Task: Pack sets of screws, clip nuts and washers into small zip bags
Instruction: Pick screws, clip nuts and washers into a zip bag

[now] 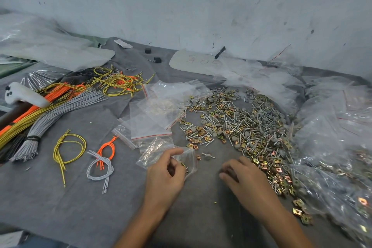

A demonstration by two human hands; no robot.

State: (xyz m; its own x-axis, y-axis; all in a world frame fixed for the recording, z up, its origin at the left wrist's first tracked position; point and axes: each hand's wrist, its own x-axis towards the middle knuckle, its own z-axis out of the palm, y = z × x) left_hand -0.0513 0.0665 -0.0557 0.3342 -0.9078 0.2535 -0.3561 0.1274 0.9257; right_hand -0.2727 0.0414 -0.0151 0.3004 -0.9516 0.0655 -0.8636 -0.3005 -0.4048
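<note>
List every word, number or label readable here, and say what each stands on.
Red handwriting on the pale rounded panel by the wall: too blurred to read for certain.
Zip bags: red seal strips only, no print visible.
White controller: no text visible.

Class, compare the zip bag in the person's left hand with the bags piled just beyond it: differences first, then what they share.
The held bag is pinched in the left hand; the piled bags lie loose on the cloth. The held bag has metal parts inside; the piled bags look empty. Both are small and clear.
</note>
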